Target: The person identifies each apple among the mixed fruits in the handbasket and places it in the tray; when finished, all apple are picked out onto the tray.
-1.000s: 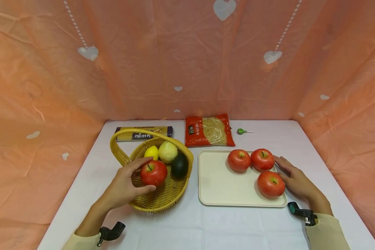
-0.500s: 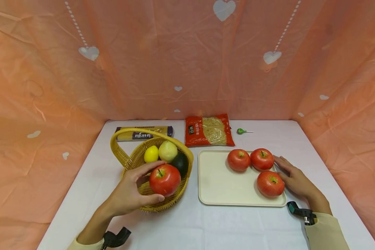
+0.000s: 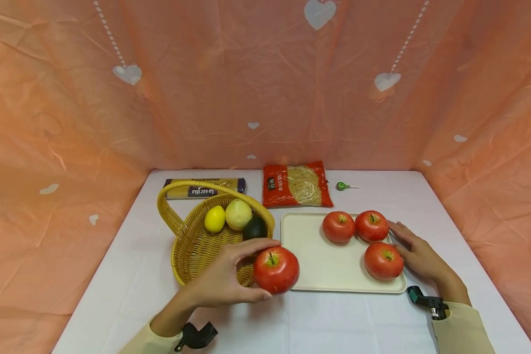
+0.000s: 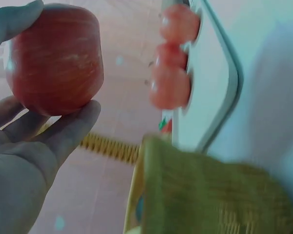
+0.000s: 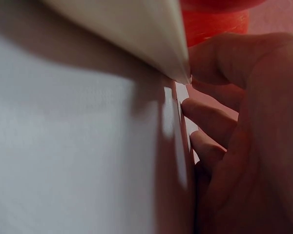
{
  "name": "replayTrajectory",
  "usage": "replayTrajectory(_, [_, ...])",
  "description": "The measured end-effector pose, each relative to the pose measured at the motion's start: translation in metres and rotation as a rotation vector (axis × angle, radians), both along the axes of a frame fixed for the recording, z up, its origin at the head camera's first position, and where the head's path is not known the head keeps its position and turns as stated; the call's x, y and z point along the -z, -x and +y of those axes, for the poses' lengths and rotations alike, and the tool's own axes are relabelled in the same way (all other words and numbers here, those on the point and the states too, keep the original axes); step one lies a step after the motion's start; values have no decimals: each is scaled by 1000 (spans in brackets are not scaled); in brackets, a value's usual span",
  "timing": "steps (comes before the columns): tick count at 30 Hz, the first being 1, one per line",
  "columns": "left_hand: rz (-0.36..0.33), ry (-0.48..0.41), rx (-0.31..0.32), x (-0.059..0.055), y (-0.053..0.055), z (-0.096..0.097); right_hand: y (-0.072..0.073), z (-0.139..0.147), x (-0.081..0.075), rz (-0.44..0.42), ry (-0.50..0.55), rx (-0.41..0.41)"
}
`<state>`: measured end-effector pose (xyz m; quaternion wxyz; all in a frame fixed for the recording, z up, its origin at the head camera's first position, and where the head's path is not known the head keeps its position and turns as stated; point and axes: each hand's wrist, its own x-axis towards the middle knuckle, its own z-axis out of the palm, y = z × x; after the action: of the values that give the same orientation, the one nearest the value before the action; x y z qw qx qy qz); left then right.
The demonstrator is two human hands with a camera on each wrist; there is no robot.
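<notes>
My left hand (image 3: 227,275) holds a red apple (image 3: 276,269) between thumb and fingers, stem up, in the air in front of the basket's right side and the tray's left corner. The left wrist view shows this apple (image 4: 56,61) raised off the table. A yellow wicker basket (image 3: 179,255) holds a lemon (image 3: 214,219), a pale yellow-green round fruit (image 3: 238,215) and a dark green fruit (image 3: 254,228). Three red apples (image 3: 338,226) sit on the right part of the cream tray (image 3: 323,270). At that tray's right edge rests my right hand (image 3: 422,258), its thumb touching the rim.
Behind the basket lies a purple-and-yellow pasta packet (image 3: 203,189). A red bag (image 3: 298,185) with a see-through middle lies at the back, left of a green lollipop (image 3: 342,186). The basket's tall handle (image 3: 203,184) arches over its back and left side.
My left hand has carried the apple rightward and a little toward me, from over the basket to beside the tray. The right hand and the three tray apples stay put.
</notes>
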<state>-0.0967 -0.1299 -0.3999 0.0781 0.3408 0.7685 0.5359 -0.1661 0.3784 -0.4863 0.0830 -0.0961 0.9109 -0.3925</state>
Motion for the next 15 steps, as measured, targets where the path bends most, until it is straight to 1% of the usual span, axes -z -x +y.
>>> replayTrajectory(7, [-3, -29, 99, 9, 5, 34, 0, 0, 1, -13, -8, 1])
replayTrajectory(10, [-5, -32, 108, 13, 7, 49, 0, 0, 1, -17, -3, 2])
replayTrajectory(15, [-43, -30, 91, 20, 9, 71, 1, 1, 1, -14, 5, -1])
